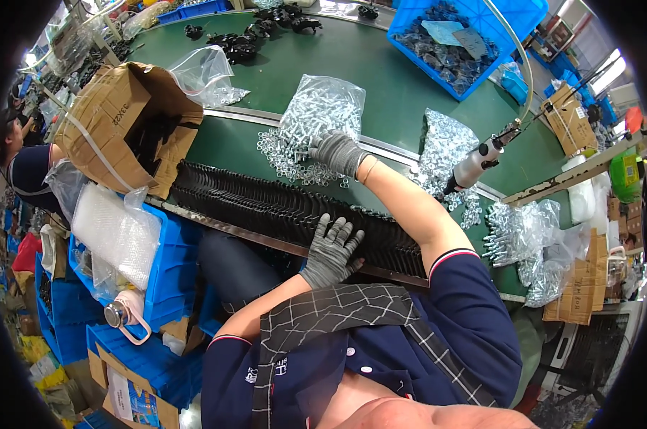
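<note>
A long row of black curved parts (pixel 266 204), packed side by side, runs along the near edge of the green table. On its right half rests my left hand (pixel 335 250) in a grey striped glove, fingers spread and lying over the parts. My right hand (pixel 337 153), gloved the same way, reaches to a clear plastic bag of bolts (pixel 327 104). Its fingers are bent together at the heap, and whatever is between them is hidden. Loose silvery nuts and bolts (pixel 287 166) spill from the bag toward the row.
A pneumatic screwdriver (pixel 475 168) hangs at right, before another bag of hardware (pixel 445 136). More bagged bolts (pixel 523 236) lie beyond it. An open cardboard box (pixel 87 136) with black parts stands left. A blue bin (pixel 402 43) is at the back; a pink-lidded bottle (pixel 127 307) stands lower left.
</note>
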Available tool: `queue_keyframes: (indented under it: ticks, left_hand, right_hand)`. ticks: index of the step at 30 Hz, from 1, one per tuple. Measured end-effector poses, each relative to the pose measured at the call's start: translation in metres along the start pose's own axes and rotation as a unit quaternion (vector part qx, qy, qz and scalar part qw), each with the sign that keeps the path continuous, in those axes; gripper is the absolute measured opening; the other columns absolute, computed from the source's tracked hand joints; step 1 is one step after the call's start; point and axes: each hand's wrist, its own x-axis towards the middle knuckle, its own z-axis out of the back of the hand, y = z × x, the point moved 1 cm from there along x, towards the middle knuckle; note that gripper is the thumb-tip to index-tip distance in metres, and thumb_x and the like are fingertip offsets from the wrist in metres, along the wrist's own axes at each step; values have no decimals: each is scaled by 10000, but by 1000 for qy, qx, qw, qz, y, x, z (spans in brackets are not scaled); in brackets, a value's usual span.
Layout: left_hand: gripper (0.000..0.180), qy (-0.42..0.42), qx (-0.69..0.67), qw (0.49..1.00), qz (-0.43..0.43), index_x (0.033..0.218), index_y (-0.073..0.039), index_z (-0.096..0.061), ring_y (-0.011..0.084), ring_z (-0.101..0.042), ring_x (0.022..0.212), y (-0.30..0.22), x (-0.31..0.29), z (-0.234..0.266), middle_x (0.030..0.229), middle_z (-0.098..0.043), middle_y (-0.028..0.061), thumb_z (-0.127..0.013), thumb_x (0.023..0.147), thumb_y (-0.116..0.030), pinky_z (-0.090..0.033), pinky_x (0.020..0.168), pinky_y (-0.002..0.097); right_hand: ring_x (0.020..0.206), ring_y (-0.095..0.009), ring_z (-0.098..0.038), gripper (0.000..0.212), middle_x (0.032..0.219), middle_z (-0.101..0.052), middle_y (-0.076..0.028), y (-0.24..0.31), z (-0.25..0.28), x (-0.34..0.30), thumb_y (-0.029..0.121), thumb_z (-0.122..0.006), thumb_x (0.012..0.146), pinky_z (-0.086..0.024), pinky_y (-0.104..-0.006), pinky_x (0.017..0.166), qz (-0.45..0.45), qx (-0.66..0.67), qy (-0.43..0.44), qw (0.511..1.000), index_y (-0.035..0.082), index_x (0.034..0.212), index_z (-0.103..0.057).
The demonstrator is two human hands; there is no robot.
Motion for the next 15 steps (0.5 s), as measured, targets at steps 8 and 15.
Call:
queue_keyframes:
  ticks: [8,15]
  left_hand:
    - [598,18,23,999,-32,1255,-127,-622,319,-494,1260,-8,8,9,1256,-602,144,-606,794,-508,-137,1139,647]
    - [563,7,15,999,-39,1248,-150,-627,309,-480,1278,-3,11,11,1299,-599,77,-635,781,-463,-134,1141,647]
  right_hand:
    - [996,-258,-615,254,1067,-622,-82,-6,-14,-4,237,-549,840,-492,-392,818,119,-57,-72,989,104,1033,-649]
    - [975,-285,-625,215,1038,-638,-87,-18,-12,-21,228,-578,855,-499,-402,825,141,-45,-86,985,86,1009,-628]
